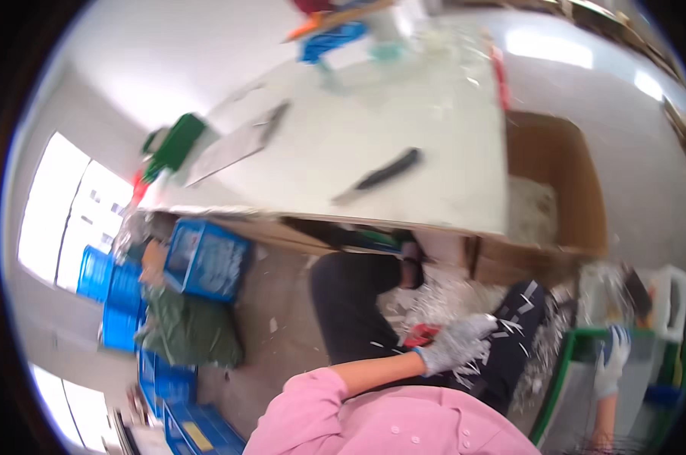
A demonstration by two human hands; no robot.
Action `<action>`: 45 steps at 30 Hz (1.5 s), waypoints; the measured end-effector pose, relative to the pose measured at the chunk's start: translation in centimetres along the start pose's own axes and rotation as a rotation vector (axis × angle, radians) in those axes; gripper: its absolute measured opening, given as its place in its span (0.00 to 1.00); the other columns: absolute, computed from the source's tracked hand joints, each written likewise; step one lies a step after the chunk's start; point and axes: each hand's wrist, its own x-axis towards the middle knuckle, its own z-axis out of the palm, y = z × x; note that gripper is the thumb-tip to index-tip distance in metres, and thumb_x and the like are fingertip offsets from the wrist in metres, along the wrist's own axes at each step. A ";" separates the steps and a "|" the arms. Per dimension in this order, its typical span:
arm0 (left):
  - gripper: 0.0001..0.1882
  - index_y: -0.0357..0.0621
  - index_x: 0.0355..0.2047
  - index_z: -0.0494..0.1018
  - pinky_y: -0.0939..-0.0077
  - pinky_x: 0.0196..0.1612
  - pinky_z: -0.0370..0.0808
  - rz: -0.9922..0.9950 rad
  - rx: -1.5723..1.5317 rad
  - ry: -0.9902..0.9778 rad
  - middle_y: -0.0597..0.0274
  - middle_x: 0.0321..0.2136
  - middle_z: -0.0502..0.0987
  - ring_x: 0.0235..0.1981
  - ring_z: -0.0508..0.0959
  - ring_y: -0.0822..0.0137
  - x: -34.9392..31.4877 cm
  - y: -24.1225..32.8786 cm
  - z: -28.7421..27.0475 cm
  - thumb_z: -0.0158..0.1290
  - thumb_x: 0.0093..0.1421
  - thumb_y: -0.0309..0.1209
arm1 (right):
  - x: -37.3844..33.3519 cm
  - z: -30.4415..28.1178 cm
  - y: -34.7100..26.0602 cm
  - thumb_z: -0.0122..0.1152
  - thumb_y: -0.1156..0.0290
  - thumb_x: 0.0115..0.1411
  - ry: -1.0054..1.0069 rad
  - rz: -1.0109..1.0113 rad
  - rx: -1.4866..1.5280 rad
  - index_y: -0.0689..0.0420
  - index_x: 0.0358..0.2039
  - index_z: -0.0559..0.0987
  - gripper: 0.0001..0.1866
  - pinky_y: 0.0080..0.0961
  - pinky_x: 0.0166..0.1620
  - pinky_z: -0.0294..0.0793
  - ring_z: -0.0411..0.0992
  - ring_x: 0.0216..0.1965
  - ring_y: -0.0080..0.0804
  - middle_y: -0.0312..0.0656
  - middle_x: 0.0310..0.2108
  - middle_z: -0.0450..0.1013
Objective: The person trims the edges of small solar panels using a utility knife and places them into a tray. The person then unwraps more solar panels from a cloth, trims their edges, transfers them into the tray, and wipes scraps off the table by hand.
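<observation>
My left hand (460, 345), in a white knit glove with a blue cuff, lies over my lap on dark trousers (350, 311). White paper-like shreds (510, 330) cling to the glove and the trousers. A small red thing (422, 334) sits right beside the thumb; the blur hides whether the fingers grip it. My right hand (612, 360), also gloved, is against the upper edge of a grey bin with a green rim (566, 364) at the lower right. My pink sleeve (320, 402) fills the lower middle.
A white table (404, 129) carries a dark knife-like tool (385, 174), a grey sheet (229, 148) and a green thing (176, 140). An open cardboard box (563, 182) holds shreds. Blue crates (206, 258) and a green sack (191, 330) are on the floor to the left.
</observation>
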 end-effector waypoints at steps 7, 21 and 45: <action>0.25 0.42 0.58 0.65 0.62 0.62 0.61 0.082 0.024 0.237 0.48 0.54 0.69 0.59 0.66 0.50 -6.0 -4.1 -2.7 0.50 0.61 0.35 | 3.5 0.5 -5.4 0.47 0.67 0.60 0.000 -0.063 0.166 0.63 0.56 0.67 0.24 0.46 0.61 0.54 0.59 0.58 0.56 0.55 0.55 0.64; 0.11 0.42 0.44 0.76 0.75 0.43 0.75 0.034 0.066 1.037 0.59 0.38 0.78 0.40 0.78 0.67 -12.0 -10.3 -24.3 0.53 0.60 0.23 | 23.7 -7.8 -28.3 0.61 0.80 0.47 0.077 -0.500 0.261 0.61 0.51 0.71 0.27 0.40 0.58 0.62 0.65 0.53 0.52 0.51 0.50 0.68; 0.29 0.41 0.55 0.67 0.47 0.66 0.51 -0.485 0.734 0.710 0.43 0.58 0.63 0.62 0.59 0.41 -13.2 -33.6 -57.4 0.52 0.58 0.45 | 73.7 26.4 -96.5 0.65 0.46 0.51 -0.107 -0.517 0.420 0.55 0.60 0.66 0.41 0.35 0.53 0.70 0.71 0.52 0.44 0.49 0.51 0.72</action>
